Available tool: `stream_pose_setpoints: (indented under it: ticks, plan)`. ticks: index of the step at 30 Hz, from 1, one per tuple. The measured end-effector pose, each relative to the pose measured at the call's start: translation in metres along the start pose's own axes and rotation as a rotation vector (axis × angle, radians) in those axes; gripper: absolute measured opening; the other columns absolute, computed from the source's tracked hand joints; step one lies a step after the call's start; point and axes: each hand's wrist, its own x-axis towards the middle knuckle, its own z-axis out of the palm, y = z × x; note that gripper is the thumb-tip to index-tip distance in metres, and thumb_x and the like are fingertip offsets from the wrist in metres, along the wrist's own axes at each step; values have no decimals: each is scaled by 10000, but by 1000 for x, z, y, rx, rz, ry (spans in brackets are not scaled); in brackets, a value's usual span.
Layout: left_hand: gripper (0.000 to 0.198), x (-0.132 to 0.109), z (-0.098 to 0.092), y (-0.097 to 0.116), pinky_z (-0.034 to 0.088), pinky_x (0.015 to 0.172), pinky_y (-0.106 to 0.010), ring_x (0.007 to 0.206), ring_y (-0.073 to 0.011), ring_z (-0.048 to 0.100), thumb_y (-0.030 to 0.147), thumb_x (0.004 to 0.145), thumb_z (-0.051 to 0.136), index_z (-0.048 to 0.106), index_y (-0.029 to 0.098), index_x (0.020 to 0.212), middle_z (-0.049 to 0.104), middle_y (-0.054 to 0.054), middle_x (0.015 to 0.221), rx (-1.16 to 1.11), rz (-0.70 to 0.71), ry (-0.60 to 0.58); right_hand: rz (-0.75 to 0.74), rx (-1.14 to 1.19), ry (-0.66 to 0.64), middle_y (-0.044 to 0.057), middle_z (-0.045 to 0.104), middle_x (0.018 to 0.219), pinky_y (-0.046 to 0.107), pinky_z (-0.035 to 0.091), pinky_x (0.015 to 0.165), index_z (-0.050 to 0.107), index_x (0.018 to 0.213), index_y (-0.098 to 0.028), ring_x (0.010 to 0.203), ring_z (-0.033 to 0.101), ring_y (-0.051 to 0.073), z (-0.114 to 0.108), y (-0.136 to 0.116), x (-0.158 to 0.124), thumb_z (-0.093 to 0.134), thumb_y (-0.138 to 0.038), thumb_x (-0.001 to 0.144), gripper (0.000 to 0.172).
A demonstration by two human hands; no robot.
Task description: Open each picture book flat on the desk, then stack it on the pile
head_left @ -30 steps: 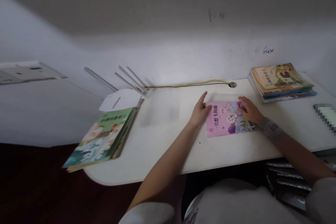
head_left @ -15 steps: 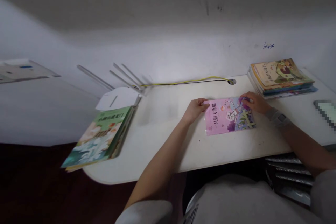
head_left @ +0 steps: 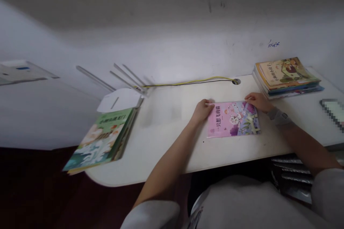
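A thin pink and purple picture book (head_left: 228, 121) with a white cat on its cover lies sideways on the white desk (head_left: 161, 150), or just above it. My left hand (head_left: 202, 110) pinches its far left corner between thumb and fingers. At the far right corner, my right hand (head_left: 258, 101) has its fingers closed on the edge; the thumb is mostly hidden. A wristband is on my right wrist. Beyond that hand stands a stack of books (head_left: 287, 75), a tan cover on top.
On the left, a pile of books with a green cover (head_left: 104, 136) overhangs the desk edge, beside a white router (head_left: 118, 100) with raised antennas. Yellow and black cables (head_left: 185, 83) run along the wall to a desk hole (head_left: 236, 82). A blurred-out device (head_left: 333, 112) lies far right.
The pink book's near edge looks slightly lower and its lie a little flatter. Both hands keep to its far corners. The view has shifted slightly.
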Motion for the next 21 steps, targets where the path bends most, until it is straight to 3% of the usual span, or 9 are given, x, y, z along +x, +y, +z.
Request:
stream_pose_setpoints:
  ticks: [3,6,8,10,12,15,18,21]
  plan:
    - [212,2,4,2,471,808,-423,899,-291,641,314,744,651,603,186,906,671,-92,817,209,1,83,37,-114,12,34,692,699,263,454,624,681,825,-174,656,619,163,8,1,5,559,-269,796,158]
    - [261,-2,9,7,368,977,-511,1164,-371,530,290,761,646,624,171,992,648,-169,1081,351,40,147,47,-242,46,100,704,827,335,456,730,683,860,-180,814,636,236,10,-5,3,544,-248,814,162]
    - [327,-6,18,11,298,1055,-498,1297,-349,419,213,823,559,590,165,1145,541,-182,1312,465,168,150,37,-302,64,157,689,944,393,444,794,679,940,-158,929,618,290,13,-14,0,510,-226,835,210]
    - [403,-11,32,13,258,1097,-470,1370,-307,334,145,879,443,523,169,1273,424,-154,1454,616,362,79,-24,-350,60,185,663,1053,432,420,870,669,1007,-147,1024,587,314,19,-25,-4,485,-198,850,247]
    - [421,-15,49,13,245,1107,-492,1392,-307,301,173,926,376,476,164,1335,386,-138,1492,738,500,-20,-183,-396,27,174,634,1167,436,385,954,652,1081,-152,1111,553,300,29,-36,-9,456,-181,873,287]
    - [457,-20,66,9,212,1106,-562,1394,-353,287,337,954,389,446,158,1370,404,-147,1481,784,509,-58,-400,-424,-19,137,562,1330,407,345,1032,575,1238,-144,1230,492,250,45,-43,-17,374,-184,926,373]
    - [502,-22,63,3,199,1120,-545,1392,-351,295,383,954,383,428,131,1386,400,-169,1478,786,501,-46,-390,-404,-17,129,531,1377,415,336,1052,520,1309,-123,1279,463,238,47,-29,-27,337,-264,961,417]
    - [477,-21,45,-5,246,1123,-461,1371,-301,345,348,964,354,440,107,1366,427,-175,1454,785,492,-42,-315,-401,12,127,532,1378,432,351,1045,514,1324,-130,1287,464,251,37,-2,-37,329,-311,966,442]
